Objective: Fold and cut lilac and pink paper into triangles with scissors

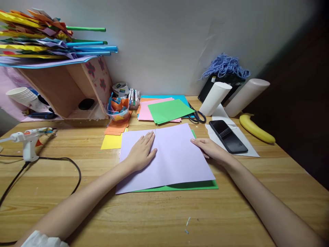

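Note:
A light purple sheet of paper (174, 154) with a crease down its middle lies in front of me over a green sheet (197, 186), which peeks out at the bottom and right edges. My left hand (142, 151) rests flat on the purple sheet's left half, fingers stretched out. At the right edge, my right hand (207, 148) pinches the purple sheet between thumb and fingers, and that side is slightly raised. The tips of the fingers below the paper are partly hidden.
Behind the sheets lie green paper (169, 110) and scissors (197, 116). To the right are a phone (228, 136), a banana (257, 128) and a white roll (216, 98). On the left, a glue gun (30, 142) trails a black cable. A box (96, 82) carries folded paper.

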